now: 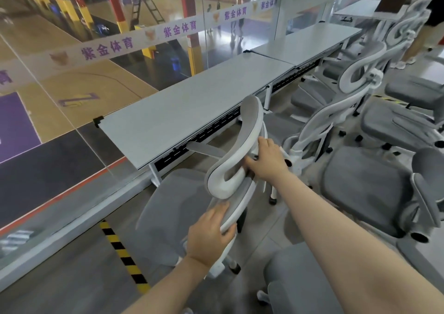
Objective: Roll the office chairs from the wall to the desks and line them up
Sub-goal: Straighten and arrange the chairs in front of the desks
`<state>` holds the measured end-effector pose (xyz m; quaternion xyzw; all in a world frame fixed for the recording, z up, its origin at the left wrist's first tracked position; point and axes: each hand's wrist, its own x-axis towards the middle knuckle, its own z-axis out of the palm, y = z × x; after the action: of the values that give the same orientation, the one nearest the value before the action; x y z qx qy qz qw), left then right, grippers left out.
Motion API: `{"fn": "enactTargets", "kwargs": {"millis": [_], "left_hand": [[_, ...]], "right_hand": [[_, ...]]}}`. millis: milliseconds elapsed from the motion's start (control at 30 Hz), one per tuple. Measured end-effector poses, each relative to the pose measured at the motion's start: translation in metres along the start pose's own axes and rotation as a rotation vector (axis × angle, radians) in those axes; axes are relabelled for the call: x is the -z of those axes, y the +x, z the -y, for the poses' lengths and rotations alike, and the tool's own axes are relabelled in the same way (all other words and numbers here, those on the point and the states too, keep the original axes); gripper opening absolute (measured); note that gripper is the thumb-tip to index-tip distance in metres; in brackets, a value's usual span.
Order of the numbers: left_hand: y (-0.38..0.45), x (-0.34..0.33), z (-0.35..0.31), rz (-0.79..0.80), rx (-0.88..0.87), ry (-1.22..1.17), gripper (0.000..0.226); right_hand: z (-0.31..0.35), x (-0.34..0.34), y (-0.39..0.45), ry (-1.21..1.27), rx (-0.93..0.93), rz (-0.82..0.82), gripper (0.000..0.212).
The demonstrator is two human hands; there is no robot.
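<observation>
I have both hands on one grey mesh office chair at the near white desk. My left hand curls round the backrest's edge, and my right hand grips the white frame below the headrest. The seat faces the desk, close in but slightly askew, so I judge it needs squaring. Further along, chairs stand at the next desks; several more cluster loose behind, not yet lined up.

- I see even, soft daylight through the glass wall, with faint reflections.
- Edges bow from the wide lens.
- Slight blur throughout; shadows weak.
</observation>
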<state>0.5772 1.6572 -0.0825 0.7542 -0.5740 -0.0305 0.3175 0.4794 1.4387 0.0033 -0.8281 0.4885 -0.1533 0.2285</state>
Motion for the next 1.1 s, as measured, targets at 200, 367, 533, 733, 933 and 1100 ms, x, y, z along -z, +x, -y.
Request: {"fn": "enactTargets", "kwargs": {"millis": [200, 367, 533, 733, 933, 1100], "left_hand": [[-0.001, -0.001, 0.010, -0.059, -0.057, 0.027, 0.045], [-0.007, -0.001, 0.014, -0.060, -0.056, 0.042, 0.045], [-0.009, -0.005, 0.010, -0.080, -0.064, 0.054, 0.044], [-0.010, -0.010, 0.008, -0.099, -0.140, 0.030, 0.040], [-0.001, -0.008, 0.015, -0.110, -0.221, 0.022, 0.040], [0.001, -0.016, 0.006, -0.088, -0.250, -0.007, 0.040]], "right_hand": [[-0.006, -0.022, -0.012, 0.106, 0.043, -0.233, 0.060], [-0.012, -0.027, -0.017, 0.113, 0.056, -0.268, 0.060], [-0.027, -0.029, -0.018, 0.067, 0.065, -0.306, 0.059], [-0.039, -0.022, -0.033, 0.083, 0.040, -0.339, 0.058], [-0.048, -0.019, -0.045, 0.044, 0.004, -0.391, 0.059], [-0.059, -0.010, -0.049, 0.071, -0.027, -0.409, 0.056]]}}
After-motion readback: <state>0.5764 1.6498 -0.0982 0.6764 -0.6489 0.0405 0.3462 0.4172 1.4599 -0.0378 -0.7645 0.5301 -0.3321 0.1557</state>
